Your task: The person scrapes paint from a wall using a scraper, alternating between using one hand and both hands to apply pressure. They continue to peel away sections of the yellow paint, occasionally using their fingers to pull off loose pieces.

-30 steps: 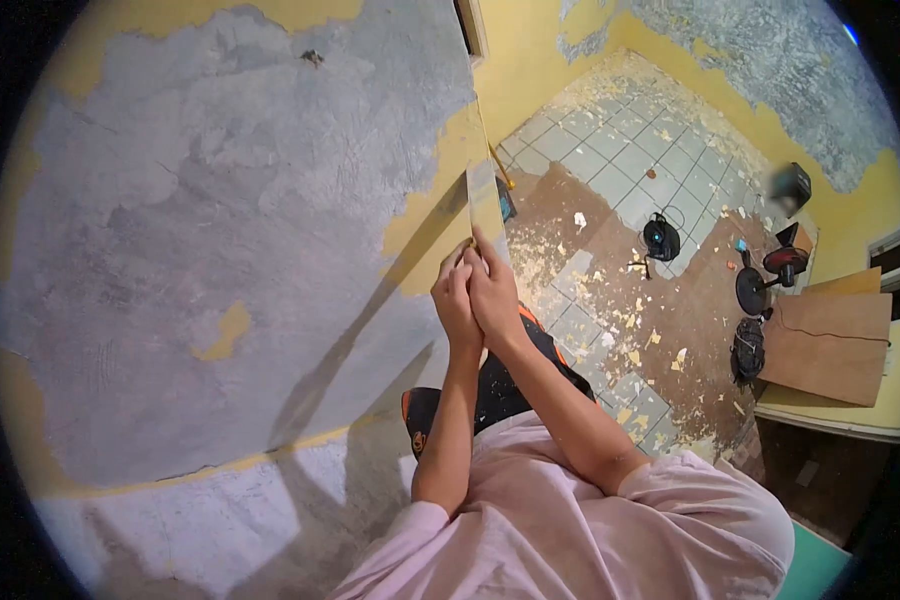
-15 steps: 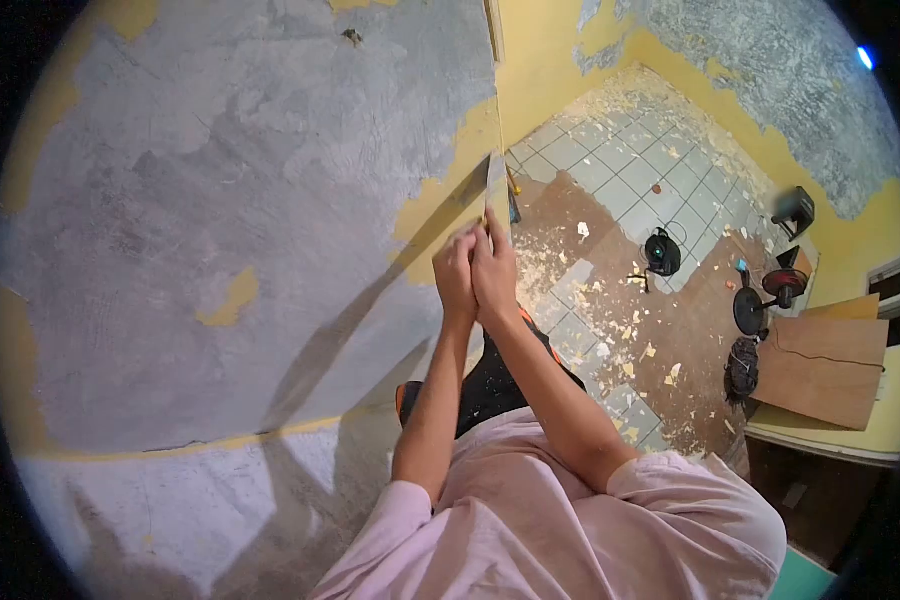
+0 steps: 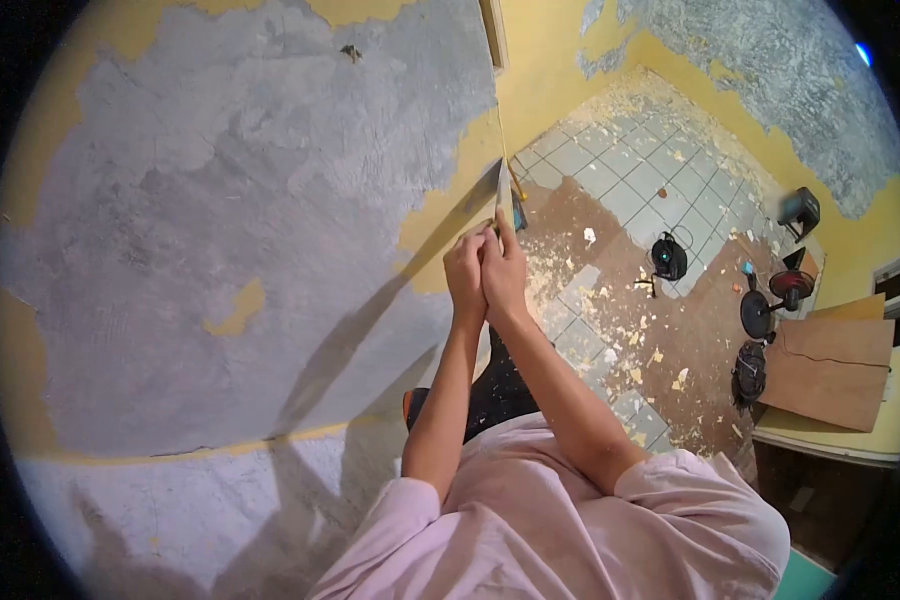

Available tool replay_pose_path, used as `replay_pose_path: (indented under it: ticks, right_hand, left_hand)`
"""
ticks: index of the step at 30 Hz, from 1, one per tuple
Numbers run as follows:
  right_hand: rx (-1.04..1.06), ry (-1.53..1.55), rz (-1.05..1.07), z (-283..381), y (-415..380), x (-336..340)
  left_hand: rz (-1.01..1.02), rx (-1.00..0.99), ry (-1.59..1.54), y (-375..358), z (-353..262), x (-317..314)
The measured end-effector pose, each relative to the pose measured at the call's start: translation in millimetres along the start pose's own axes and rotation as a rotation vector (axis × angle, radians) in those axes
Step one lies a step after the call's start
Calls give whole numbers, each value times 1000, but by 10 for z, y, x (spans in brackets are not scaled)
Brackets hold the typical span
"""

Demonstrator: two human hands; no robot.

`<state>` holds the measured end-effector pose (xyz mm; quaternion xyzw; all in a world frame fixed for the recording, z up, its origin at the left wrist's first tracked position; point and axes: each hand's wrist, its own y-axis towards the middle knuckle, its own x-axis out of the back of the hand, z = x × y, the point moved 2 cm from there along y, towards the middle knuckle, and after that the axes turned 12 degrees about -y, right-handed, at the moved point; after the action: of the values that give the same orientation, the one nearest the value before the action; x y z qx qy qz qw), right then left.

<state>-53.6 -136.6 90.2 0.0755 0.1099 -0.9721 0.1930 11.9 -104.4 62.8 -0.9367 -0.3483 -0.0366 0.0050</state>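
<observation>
My left hand (image 3: 464,276) and my right hand (image 3: 505,274) are pressed together around the handle of a flat metal scraper (image 3: 503,193). Its blade points away from me and lies against the wall (image 3: 220,200) at the edge of a patch of yellow paint (image 3: 450,205). Most of the wall is bare grey plaster with a few yellow remnants (image 3: 235,310). The handle itself is hidden inside my hands. My arms reach out from pink sleeves at the bottom of the view.
The tiled floor (image 3: 610,180) below is littered with paint flakes. On it stand a black cable reel (image 3: 667,257), a floor fan (image 3: 770,300) and a dark bag (image 3: 749,372). A brown board (image 3: 830,360) lies on a ledge at right.
Both hands and the scraper have shifted slightly right and up along the yellow patch's edge. The view has tilted a little.
</observation>
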Motion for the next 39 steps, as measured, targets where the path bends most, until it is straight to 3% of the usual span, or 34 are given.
replay_pose_path:
  ticks: [1,2,4,5,6,8,10,11,12,15,17,18,20,21,26,28,29,32,34,35,37,38,39]
  right_hand:
    - [53,-126,2,89,-67,50]
    - [62,-124,0,18,-76,78]
    - [121,-199,48,51,-67,46]
    - [38,-250,47,36,26,83]
    - [67,-135,0,0,172,39]
    - [46,67,15,-68,406,34]
    - [119,-238,31,332,70,211]
    - [108,-269,79,217,34,269]
    - [86,-111,96,31,65,223]
    - [-16,-136,103,117,-88,101]
    - [-16,-173,64,86,-105,51]
    - [-15,-175,69,87,-142,38]
    - [124,-159,64,144,-235,-3]
    - [131,-147,83,109,-273,-27]
    - [205,-293,25,11,-248,-118]
    - [-3,-177,104,103,-257,-156]
    - [106,-165,50,-66,-162,-197]
    - [27,-157,19,339,9,-157]
    - [65,-98,26,288,378,-110]
    - [96,-22,22,249,517,-71]
    - [187,-181,30,142,310,46]
    - [180,-51,102,264,-49,32]
    - [149,-339,108,176,-231,16]
  left_hand:
    - [-107,-112,-149,-131,-41,-71]
    - [-103,-121,-151,-188,-47,-148]
    - [-304,-196,-470,-191,-54,-182]
    - [-291,-208,-377,-47,-42,-196]
    - [-132,119,-121,100,-60,-78]
    - [-158,18,-300,135,-311,-248]
    - [-133,-168,-304,-83,-392,-306]
    - [-212,-256,-316,-186,-404,-360]
    - [-269,-158,-484,-211,-239,-360]
    - [-155,-126,-308,-157,-78,-102]
    - [-47,58,-345,-207,-119,-27]
    - [-51,56,-346,-265,-175,-41]
    - [-184,-125,-620,-415,-370,-110]
    - [-250,-123,-727,-504,-536,-183]
    - [-184,-156,-423,-363,-119,114]
    - [-243,-299,-384,-338,-187,111]
    - [-269,-411,-256,-304,-190,126]
    - [-317,-508,-121,19,-218,-26]
    - [-202,-400,-145,214,-611,-150]
    - [-180,-355,-317,309,-558,-217]
    - [-62,-151,-343,17,-453,-186]
    - [-55,-183,-413,-240,-500,-160]
    - [-77,-201,-498,-417,-418,-99]
